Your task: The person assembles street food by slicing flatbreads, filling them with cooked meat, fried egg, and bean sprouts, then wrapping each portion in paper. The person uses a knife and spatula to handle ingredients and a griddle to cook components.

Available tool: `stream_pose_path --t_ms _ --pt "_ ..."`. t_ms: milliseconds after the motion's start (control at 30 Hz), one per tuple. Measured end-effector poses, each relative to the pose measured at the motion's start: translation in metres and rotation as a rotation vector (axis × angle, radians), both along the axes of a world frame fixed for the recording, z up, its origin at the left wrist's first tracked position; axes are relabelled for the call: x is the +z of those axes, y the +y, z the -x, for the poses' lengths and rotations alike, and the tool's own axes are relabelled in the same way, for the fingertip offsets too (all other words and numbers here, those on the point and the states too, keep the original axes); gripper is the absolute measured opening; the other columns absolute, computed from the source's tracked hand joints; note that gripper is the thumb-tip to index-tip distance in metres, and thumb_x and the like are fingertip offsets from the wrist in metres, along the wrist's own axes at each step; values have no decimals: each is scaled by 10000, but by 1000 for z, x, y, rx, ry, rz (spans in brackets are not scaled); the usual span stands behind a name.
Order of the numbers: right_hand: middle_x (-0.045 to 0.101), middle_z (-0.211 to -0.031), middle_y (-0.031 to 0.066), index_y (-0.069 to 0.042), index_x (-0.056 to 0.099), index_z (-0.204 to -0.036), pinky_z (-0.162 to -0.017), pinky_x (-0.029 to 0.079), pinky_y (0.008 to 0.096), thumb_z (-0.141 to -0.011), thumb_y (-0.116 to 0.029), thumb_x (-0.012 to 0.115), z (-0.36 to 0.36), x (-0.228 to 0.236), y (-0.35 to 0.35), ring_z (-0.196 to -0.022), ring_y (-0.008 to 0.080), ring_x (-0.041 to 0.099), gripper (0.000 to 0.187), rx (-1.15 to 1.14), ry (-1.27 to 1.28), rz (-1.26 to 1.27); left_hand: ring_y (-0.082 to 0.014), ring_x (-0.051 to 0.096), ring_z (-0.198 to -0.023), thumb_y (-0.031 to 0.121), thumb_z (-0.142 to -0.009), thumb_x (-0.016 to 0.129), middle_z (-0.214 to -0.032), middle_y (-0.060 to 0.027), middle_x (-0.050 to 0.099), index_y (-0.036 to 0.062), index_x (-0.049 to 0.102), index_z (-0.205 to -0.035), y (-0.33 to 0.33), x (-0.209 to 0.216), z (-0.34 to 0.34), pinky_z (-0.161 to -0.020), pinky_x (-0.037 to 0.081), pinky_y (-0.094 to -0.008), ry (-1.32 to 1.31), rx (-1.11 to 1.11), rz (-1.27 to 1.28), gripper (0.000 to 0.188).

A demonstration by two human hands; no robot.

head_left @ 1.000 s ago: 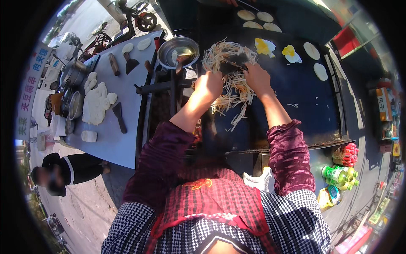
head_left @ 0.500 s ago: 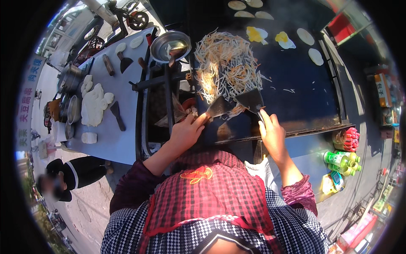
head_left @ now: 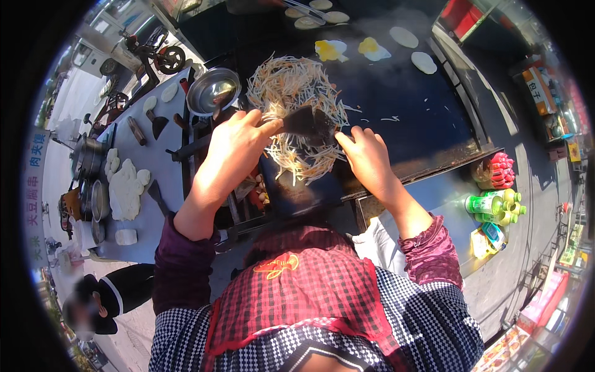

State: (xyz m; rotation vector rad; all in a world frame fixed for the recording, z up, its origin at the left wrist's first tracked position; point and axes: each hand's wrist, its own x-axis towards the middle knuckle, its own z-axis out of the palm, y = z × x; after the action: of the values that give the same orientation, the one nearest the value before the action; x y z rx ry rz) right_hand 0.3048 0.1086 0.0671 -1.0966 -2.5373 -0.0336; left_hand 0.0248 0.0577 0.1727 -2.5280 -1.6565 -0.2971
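Note:
Both my hands are over a large dark griddle (head_left: 403, 102), each gripping a flat scraper. My left hand (head_left: 238, 141) is closed around the handle of one scraper (head_left: 299, 120), its dark blade pointing right. My right hand (head_left: 367, 156) holds the other scraper (head_left: 323, 129), and the two blades meet or overlap. They sit amid a heap of pale shredded vegetables (head_left: 290, 74) with orange bits. Farther off on the griddle lie a fried egg (head_left: 331, 51), a second fried egg (head_left: 374, 49) and flat dough rounds (head_left: 404, 37).
Left of the griddle, a metal bowl (head_left: 212, 90) contains a ladle. The side table (head_left: 145, 229) bears a slab of dough (head_left: 128, 192), a wooden-handled scraper (head_left: 157, 125) and pots (head_left: 88, 155). Green-labelled bottles (head_left: 486, 204) stand at the right. A person in black (head_left: 127, 288) is at the lower left.
Both hands have moved away from my body, carrying the scrapers from the near edge of the shreds into their middle. The view has shifted. Tongs now show at the far end.

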Motion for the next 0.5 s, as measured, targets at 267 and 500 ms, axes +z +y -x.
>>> stream_pose_path --t_ms 267,500 --pt "600 -877 93 -116 695 -1191 -787 528 419 -839 -143 742 -151 55 4 -857 303 645 357 -432 39 85 -351 688 -903 219 -902 681 -976 -151 693 100 701 -1186 127 -19 -97 -790 562 -432 -125 -114 211 309" --pt "693 -1145 183 -46 699 -1193 -948 508 448 -845 -162 731 -360 34 74 -1098 371 649 368 -699 -10 310 -371 709 -961 259 -937 644 -1023 -176 738 79 737 -1118 256 -82 -300 -830 573 -444 -238 -144 296 272"
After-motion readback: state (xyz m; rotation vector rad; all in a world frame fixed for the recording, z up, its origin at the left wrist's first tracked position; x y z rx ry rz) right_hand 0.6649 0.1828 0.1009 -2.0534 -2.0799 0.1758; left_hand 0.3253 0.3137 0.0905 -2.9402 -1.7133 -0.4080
